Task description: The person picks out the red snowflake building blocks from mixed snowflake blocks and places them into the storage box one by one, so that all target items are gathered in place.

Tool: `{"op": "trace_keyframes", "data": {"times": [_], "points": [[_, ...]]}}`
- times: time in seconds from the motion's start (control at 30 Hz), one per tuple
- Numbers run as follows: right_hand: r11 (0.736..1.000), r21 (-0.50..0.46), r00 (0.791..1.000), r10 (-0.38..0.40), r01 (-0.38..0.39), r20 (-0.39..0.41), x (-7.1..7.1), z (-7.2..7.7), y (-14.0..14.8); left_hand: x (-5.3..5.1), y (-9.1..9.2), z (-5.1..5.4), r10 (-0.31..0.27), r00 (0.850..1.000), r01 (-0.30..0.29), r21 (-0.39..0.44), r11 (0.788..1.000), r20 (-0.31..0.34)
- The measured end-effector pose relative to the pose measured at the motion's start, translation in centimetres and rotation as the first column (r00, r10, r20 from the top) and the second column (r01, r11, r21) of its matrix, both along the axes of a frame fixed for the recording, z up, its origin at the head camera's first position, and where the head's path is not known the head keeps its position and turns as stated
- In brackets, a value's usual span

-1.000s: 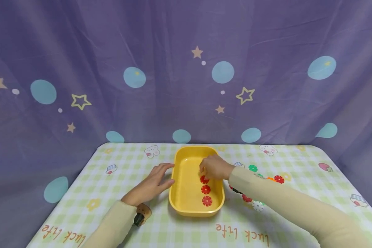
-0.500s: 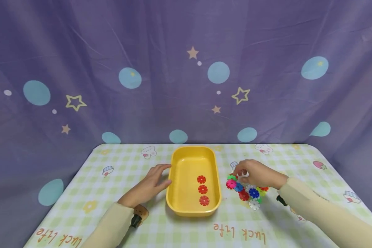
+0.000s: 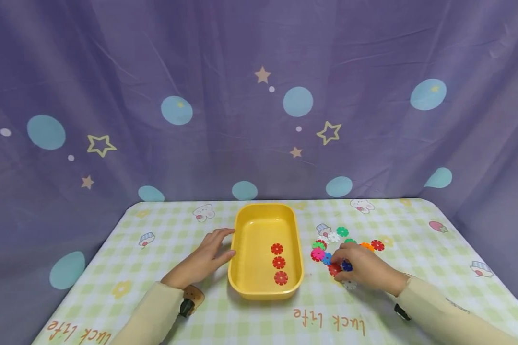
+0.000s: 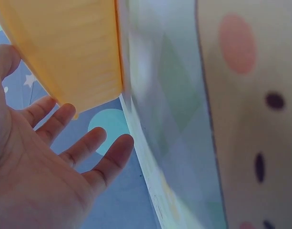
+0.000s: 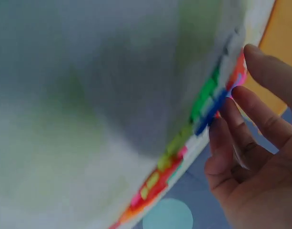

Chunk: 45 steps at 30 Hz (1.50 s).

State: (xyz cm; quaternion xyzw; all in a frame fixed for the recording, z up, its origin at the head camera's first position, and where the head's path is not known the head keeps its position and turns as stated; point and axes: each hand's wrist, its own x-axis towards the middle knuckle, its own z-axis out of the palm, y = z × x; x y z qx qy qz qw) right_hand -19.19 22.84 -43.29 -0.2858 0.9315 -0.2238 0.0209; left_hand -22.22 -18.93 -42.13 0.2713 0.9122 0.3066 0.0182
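Note:
In the head view a yellow plastic tray (image 3: pixel 265 294) stands on the table. Three red snowflake discs, far (image 3: pixel 277 248), middle (image 3: pixel 278 262) and near (image 3: pixel 281 278), lie in a column along its right side. My left hand (image 3: pixel 203 262) touches the tray's left rim with thumb and fingertips, fingers spread. To the right of the tray, my right hand (image 3: pixel 367 268) reaches over a loose pile of snowflake discs, its fingertips at a red disc (image 3: pixel 334 270) and a dark blue disc (image 3: pixel 347 265). In the right wrist view a gap shows between its thumb and fingers.
Around the right hand lie a pink disc (image 3: pixel 317 254), a white disc (image 3: pixel 333 237), a green disc (image 3: pixel 342 232), an orange disc (image 3: pixel 366 247) and another red disc (image 3: pixel 377 245). A checked cloth (image 3: pixel 224 321) covers the table. Behind it hangs a purple curtain (image 3: pixel 224 153).
My right hand has left the tray's inside and moved right, then nearer over the disc pile. The far red disc in the tray is now uncovered. My left hand stays at the rim.

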Motion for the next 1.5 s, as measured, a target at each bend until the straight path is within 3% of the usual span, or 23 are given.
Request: {"op": "trace_keyframes", "data": {"times": [0.27,0.53,0.87,1.2,1.37,1.5], "points": [[1.000,0.001,1.000,-0.022,0.022,0.017,-0.3,-0.3,-0.7,0.0,-0.1,0.0,0.001,1.000,0.000,0.005,1.000,-0.003],[0.999,-0.032,0.999,0.039,-0.038,0.013,0.1,-0.2,-0.9,-0.1,-0.1,-0.2,-0.008,1.000,0.008,0.008,1.000,0.003],[0.997,-0.040,0.998,0.059,-0.059,-0.009,0.5,-0.5,-1.0,0.0,-0.2,-0.3,-0.002,1.000,0.002,0.017,1.000,0.002],[0.999,-0.027,1.000,-0.019,0.019,-0.011,0.1,-0.2,-1.4,0.0,-0.1,-0.3,-0.004,1.000,0.004,0.014,1.000,0.007],[0.990,-0.135,0.990,0.022,-0.042,-0.143,-1.2,1.4,-1.8,-0.1,0.0,-0.2,-0.006,1.000,0.006,0.008,1.000,-0.003],[0.960,-0.216,0.956,0.117,-0.178,-0.267,-3.2,3.1,-3.1,-0.1,0.0,-0.3,-0.005,1.000,0.005,0.007,1.000,-0.015]]}}
